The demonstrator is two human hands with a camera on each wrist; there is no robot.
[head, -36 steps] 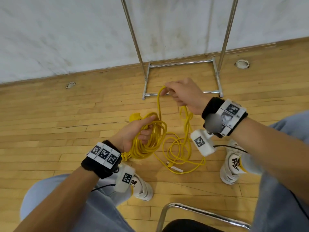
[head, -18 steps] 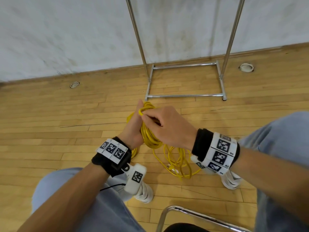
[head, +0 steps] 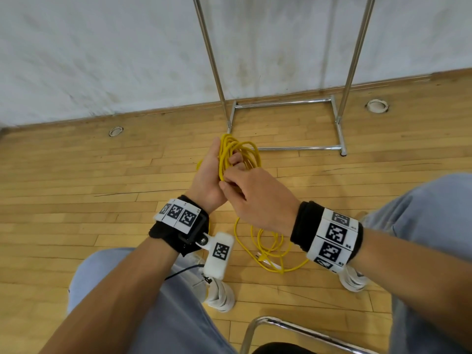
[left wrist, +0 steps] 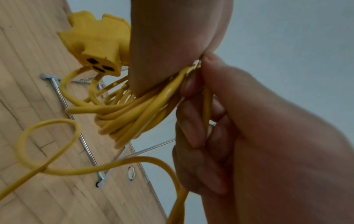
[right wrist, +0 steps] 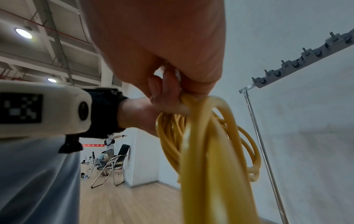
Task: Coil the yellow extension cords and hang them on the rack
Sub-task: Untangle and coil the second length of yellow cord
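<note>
A yellow extension cord (head: 241, 155) is gathered in several loops in my left hand (head: 213, 175), whose fingers curl round the bundle (left wrist: 132, 115). Its yellow socket end (left wrist: 97, 45) hangs beside that hand. My right hand (head: 255, 195) pinches a strand of the same cord (left wrist: 206, 106) against the bundle just below the left palm. The loops (right wrist: 210, 136) hang down from both hands. The loose tail (head: 268, 249) trails on the wooden floor between my shoes. The chrome rack (head: 286, 103) stands ahead by the wall; its hook bar (right wrist: 298, 60) shows in the right wrist view.
A grey wall rises behind the rack. Two round floor sockets (head: 116, 131) (head: 377, 106) sit near the skirting. A chrome chair frame (head: 293, 328) is right under me. My white shoes (head: 219, 292) rest on the floor. Other chairs and people (right wrist: 109, 153) are far off.
My right hand brought a strand from up near the rack base down to the left hand and laid it onto the bundle. The left hand rose with the coil.
</note>
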